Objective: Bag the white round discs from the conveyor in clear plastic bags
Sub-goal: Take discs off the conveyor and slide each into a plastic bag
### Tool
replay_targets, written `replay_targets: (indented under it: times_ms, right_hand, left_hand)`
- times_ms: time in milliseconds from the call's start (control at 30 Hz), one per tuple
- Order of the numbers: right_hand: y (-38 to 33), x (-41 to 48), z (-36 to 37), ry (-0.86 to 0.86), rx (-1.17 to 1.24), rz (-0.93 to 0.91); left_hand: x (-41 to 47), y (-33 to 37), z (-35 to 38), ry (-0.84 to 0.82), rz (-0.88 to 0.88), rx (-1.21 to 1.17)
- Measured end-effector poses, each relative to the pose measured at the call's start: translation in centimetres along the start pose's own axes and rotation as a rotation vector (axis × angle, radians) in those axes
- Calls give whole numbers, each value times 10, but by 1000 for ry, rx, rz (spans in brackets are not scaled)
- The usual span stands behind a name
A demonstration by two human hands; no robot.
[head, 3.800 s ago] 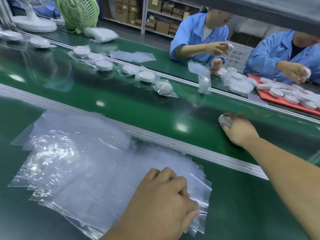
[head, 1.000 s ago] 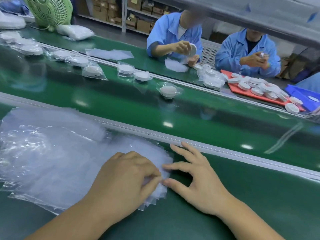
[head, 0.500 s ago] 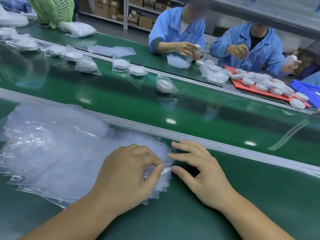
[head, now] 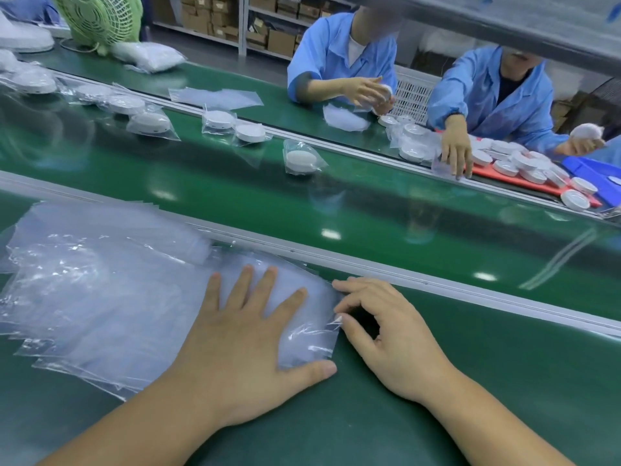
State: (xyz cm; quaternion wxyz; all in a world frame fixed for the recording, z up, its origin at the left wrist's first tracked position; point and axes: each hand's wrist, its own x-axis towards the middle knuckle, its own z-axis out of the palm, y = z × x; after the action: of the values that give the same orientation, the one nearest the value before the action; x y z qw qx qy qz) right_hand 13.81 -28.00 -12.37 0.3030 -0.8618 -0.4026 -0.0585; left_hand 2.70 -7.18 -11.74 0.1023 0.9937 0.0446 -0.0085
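Observation:
A fanned stack of clear plastic bags (head: 100, 297) lies on the near green table. My left hand (head: 242, 348) presses flat on the stack's right end, fingers spread and straight. My right hand (head: 386, 334) sits at the stack's right edge, its thumb and forefinger pinching the edge of the top bag (head: 316, 331). Several bagged white discs (head: 300, 159) lie on the green conveyor belt (head: 369, 210) beyond the metal rail. Neither hand holds a disc.
A metal rail (head: 437, 284) divides my table from the belt. Two people in blue coats (head: 342, 55) work across the belt beside a red tray (head: 510, 179) of loose white discs. A green fan (head: 100, 18) stands at far left.
My left hand has gone from curled fingers to lying flat on the bags. My right hand has closed its thumb and forefinger on the top bag's edge. The bagged discs drifted on the belt.

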Motion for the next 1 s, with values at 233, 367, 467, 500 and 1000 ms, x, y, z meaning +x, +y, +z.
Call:
replay_targets:
  times_ms: [233,367,467,500,1000]
  right_hand:
    - [-5,0,1,-159,-149,-34]
    - [-7,0,-1,-164,-155,-82]
    - [-6,-1,0,-132,-151,-94]
    - [-6,-2,0,-122,-144,-90]
    - [-9,-5,2,-77,-127,8]
  left_hand:
    - [-3,-2,2,-39,-21,100]
    - [-3,-1,-4,52,57,135]
    - [-3,-3,-11,95,125,63]
    - [-2,-5,-14,123,129,42]
    - [6,-25,3,-3,-167,68]
